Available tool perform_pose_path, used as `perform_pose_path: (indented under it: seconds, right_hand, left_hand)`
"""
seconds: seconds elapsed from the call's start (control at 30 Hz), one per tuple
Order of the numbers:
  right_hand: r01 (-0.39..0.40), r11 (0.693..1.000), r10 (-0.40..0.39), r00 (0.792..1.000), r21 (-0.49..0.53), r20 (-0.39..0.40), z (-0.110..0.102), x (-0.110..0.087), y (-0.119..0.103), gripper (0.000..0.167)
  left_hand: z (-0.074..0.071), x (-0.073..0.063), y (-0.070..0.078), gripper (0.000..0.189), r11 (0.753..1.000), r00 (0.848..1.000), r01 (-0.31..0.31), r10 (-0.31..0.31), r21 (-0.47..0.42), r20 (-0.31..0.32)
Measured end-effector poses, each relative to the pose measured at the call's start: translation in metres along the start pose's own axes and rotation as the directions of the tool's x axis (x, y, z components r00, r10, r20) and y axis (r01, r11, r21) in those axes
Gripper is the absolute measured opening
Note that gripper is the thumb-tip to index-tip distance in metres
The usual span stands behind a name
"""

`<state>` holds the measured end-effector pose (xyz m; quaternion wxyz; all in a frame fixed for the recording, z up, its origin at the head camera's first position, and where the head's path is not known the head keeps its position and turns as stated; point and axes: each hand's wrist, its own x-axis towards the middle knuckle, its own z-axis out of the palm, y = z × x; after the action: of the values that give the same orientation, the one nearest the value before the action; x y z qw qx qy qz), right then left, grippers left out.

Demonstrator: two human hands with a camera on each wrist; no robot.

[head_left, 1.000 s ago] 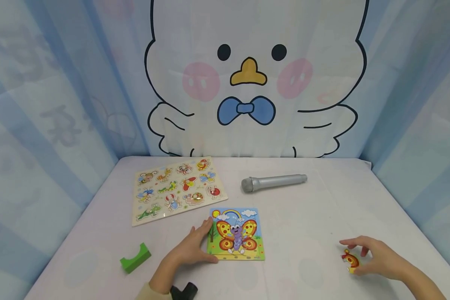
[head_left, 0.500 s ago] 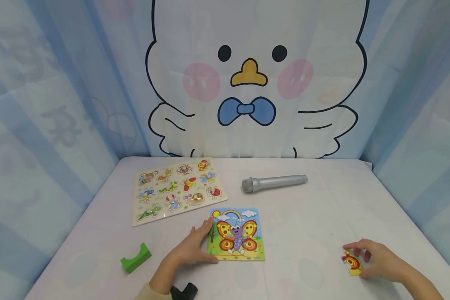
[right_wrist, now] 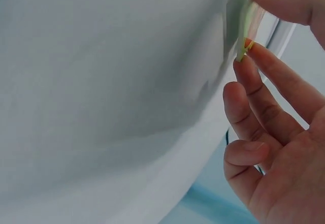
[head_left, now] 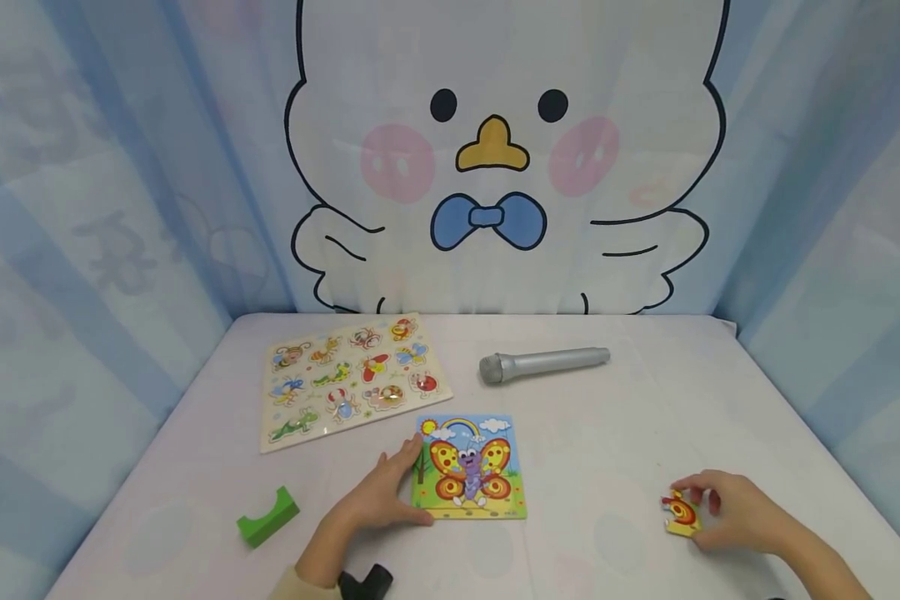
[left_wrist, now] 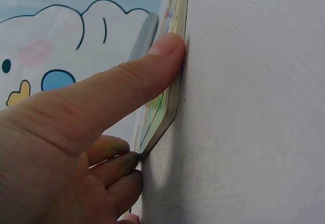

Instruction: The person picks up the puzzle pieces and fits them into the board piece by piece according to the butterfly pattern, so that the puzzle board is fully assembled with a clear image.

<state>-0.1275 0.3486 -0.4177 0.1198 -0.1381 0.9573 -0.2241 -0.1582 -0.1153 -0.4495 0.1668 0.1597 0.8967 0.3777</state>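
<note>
A square butterfly jigsaw puzzle (head_left: 471, 471) lies on the table before me, its butterfly's wings and body in view. My left hand (head_left: 378, 500) holds it at its left side, thumb (left_wrist: 165, 51) on the near edge and fingers along the left edge. Over at the right, my right hand (head_left: 742, 512) pinches a loose puzzle piece (head_left: 681, 513) with a red and orange spiral on yellow. Seen from the right wrist, the piece (right_wrist: 246, 26) is nearly edge-on between thumb and fingertips, and the remaining fingers are bent without touching it.
A wooden insect peg board (head_left: 356, 379) lies at the back left, close to the butterfly puzzle. Behind the puzzle is a grey toy microphone (head_left: 543, 365). A green arched block (head_left: 268, 518) sits left of my left hand. Printed curtains (head_left: 495, 275) stand behind the table.
My right hand has moved a little left with the puzzle piece, which has turned in its fingers. The left hand stays at the butterfly puzzle.
</note>
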Motion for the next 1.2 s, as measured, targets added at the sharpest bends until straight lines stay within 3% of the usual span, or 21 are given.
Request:
perform_pose_path:
  seconds: [0.47,0.83,1.2]
  right_hand:
    - [0.12,0.993,-0.12,0.992,0.01,0.022,0.012,0.028,-0.055,0.057]
    - [0.188,0.982,-0.187,0.981,-0.015,0.05,0.033,0.058,-0.102,0.054]
    - [0.295,0.956,-0.294,0.953,0.0,0.075,0.046,0.081,-0.138,0.052]
  left_hand:
    - [0.001,0.0,-0.001,0.11,1.0,1.0,-0.004,0.004,0.0,0.006]
    - [0.001,-0.001,-0.001,0.11,1.0,1.0,-0.002,0.002,0.002,0.0]
    - [0.001,0.001,-0.003,0.11,1.0,1.0,-0.011,0.011,0.002,0.0]
